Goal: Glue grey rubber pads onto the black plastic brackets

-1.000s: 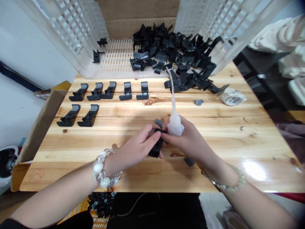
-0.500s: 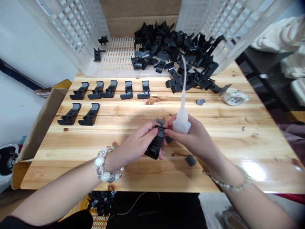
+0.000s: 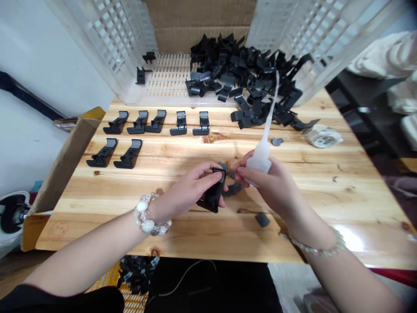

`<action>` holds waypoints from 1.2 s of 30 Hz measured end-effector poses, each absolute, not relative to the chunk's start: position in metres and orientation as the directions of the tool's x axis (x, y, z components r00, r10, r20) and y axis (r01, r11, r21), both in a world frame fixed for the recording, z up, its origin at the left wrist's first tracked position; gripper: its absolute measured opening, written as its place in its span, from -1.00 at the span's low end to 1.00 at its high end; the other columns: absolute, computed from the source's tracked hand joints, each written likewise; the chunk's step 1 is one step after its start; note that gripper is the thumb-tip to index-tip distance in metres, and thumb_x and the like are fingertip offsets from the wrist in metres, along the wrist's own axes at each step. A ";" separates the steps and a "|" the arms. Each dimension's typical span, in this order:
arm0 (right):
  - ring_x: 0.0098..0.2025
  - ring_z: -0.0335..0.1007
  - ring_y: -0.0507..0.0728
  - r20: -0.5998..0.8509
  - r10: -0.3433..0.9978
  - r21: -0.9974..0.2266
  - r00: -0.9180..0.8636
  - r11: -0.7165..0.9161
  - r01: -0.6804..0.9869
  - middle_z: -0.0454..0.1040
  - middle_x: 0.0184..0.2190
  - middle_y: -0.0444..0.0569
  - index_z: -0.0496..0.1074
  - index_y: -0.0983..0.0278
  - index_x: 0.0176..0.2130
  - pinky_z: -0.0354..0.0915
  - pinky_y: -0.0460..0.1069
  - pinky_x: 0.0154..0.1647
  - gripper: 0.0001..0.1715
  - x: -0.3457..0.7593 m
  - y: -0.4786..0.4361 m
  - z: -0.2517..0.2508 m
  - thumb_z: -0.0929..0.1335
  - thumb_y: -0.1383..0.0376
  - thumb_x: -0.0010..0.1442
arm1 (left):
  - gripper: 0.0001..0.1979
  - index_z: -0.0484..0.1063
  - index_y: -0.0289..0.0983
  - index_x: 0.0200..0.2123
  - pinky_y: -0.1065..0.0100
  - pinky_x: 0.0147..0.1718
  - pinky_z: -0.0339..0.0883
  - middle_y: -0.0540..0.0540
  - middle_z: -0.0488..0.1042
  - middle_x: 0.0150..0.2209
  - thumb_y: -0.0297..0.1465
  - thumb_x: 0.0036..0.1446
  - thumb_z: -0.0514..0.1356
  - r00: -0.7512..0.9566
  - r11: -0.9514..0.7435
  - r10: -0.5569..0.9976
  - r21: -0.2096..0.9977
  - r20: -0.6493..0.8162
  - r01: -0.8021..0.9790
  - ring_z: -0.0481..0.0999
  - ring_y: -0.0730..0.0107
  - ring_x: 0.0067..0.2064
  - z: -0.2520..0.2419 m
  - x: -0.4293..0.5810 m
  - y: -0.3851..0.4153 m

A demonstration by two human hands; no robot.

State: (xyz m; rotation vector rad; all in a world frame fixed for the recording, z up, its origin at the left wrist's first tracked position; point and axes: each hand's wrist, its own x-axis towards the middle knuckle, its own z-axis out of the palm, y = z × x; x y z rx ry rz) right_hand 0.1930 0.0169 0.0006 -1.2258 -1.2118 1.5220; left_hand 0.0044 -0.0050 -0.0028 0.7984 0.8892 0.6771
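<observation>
My left hand [image 3: 200, 187] is closed around a black plastic clip [image 3: 213, 194], its thumb pressed on a grey pad at the clip's upper end. A white squeeze bottle [image 3: 259, 167] with a long thin nozzle, tip pointing up and away, is held in my right hand [image 3: 270, 178]. The thumb and forefinger of that hand come together just right of the clip, apart from it; whether they pinch anything small I cannot tell. Under and between my hands lie dark grey pads [image 3: 233, 188], partly hidden. A loose grey pad [image 3: 262, 219] lies nearer the table's front edge.
Several black clips [image 3: 130, 154] stand in two rows at the table's left. A white plastic crate [image 3: 130, 93] at the back holds a heap of black clips [image 3: 241, 65] spilling onto the wooden table [image 3: 182, 234]. A tape roll [image 3: 322, 136] lies right; a cardboard box [image 3: 55, 161] stands left.
My right hand has drawn away from the clip to the right, and the bottle leans further right. The clip in my left hand has turned slightly. The view has shifted a little.
</observation>
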 end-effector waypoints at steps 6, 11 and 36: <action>-0.49 0.35 0.02 -0.197 0.971 -0.975 -0.135 -0.209 -0.081 0.46 -0.48 -0.12 0.33 0.25 -0.42 0.20 -0.08 -0.54 -0.76 0.196 0.025 0.002 0.47 0.31 -0.08 | -0.83 0.27 -0.27 -0.29 0.27 -0.36 0.52 0.07 0.42 -0.41 -0.32 0.19 0.19 0.387 0.497 0.835 0.838 -0.392 -0.224 0.43 0.57 -0.57 0.004 0.004 0.001; -0.46 0.34 0.00 -0.182 0.980 -0.975 -0.083 -0.191 -0.111 0.47 -0.43 -0.10 0.33 0.28 -0.39 0.20 -0.09 -0.53 -0.73 0.200 0.028 0.004 0.48 0.31 -0.07 | -0.79 0.28 -0.30 -0.34 0.34 -0.39 0.46 -0.01 0.45 -0.46 -0.32 0.12 0.25 0.162 0.299 0.942 0.954 -0.294 -0.002 0.50 0.42 -0.46 0.025 -0.032 0.027; -0.52 0.25 -0.03 -0.108 0.981 -0.977 -0.161 -0.135 -0.164 0.43 -0.49 -0.17 0.32 0.26 -0.40 0.17 -0.07 -0.49 -0.77 0.203 0.021 0.011 0.45 0.29 -0.03 | -0.52 0.18 -0.41 0.17 -0.14 0.03 0.28 -0.45 0.25 0.12 -0.41 0.17 0.03 0.019 -0.025 0.978 0.024 0.207 0.999 0.34 -0.25 0.11 -0.003 -0.058 0.047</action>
